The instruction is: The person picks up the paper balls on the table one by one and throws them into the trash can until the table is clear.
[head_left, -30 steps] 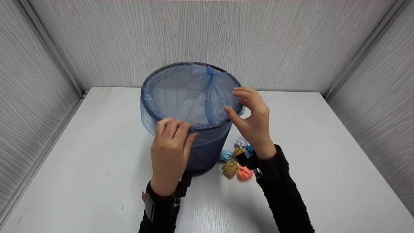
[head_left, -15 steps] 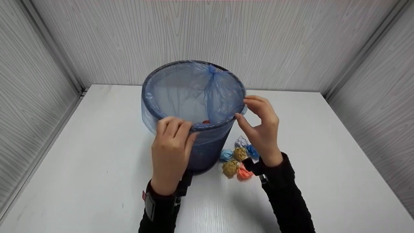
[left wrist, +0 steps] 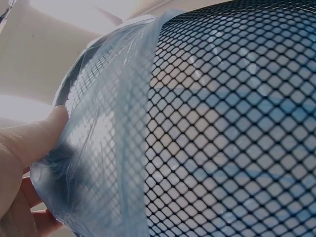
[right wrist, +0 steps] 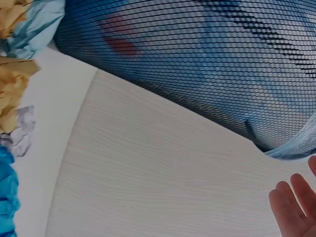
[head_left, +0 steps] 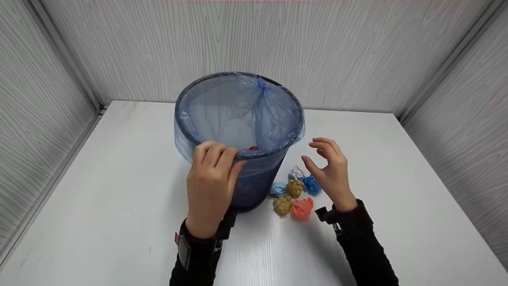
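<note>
Only in left hand [head_left: 209,184], bin's rim [head_left: 266,153]

The liner [head_left: 274,115] looks glossy plastic, the paper balls [head_left: 295,188] rough.

Looks like a small walled-in work booth, lab-type; bldg. type unclear. White table [head_left: 111,190] = landmark: wood-grain back panel [head_left: 254,39] behind it, matching L panel [head_left: 35,115] & R panel [head_left: 456,99] at its sides, metal corner strip [head_left: 65,57] beyond its far L corner. Strapped wrist gear [head_left: 184,251] over it; bright ceiling lights [left wrist: 74,14] above, per L-wrist cam.
</note>
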Demonstrator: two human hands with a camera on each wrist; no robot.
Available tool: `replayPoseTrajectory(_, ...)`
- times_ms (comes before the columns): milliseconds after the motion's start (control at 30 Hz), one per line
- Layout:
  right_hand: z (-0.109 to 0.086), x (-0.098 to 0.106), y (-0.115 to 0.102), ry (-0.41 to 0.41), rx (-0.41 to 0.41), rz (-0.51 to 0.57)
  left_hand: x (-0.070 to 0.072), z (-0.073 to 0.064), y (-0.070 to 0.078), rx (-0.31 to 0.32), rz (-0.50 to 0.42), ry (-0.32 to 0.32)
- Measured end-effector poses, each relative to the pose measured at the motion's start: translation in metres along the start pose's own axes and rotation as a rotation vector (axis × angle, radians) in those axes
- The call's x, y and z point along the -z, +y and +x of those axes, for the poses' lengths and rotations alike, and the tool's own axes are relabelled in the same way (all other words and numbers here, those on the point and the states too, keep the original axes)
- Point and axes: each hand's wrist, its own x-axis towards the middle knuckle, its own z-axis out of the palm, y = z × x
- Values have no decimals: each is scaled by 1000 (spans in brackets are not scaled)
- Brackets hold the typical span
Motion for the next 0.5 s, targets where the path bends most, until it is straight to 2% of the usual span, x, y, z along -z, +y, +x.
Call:
replayPoseTrajectory(167,-9,-2,21,-90,-54,-69,1,0,-1,10,0,-17)
replayPoseTrajectory(400,-25,-4,50,-350,-106,-230,0,-1,-2,5,-1,-23)
replayPoseTrajectory(500,-38,-10,74,-439,-118,-302,1,-1,-2,5,-1,-22)
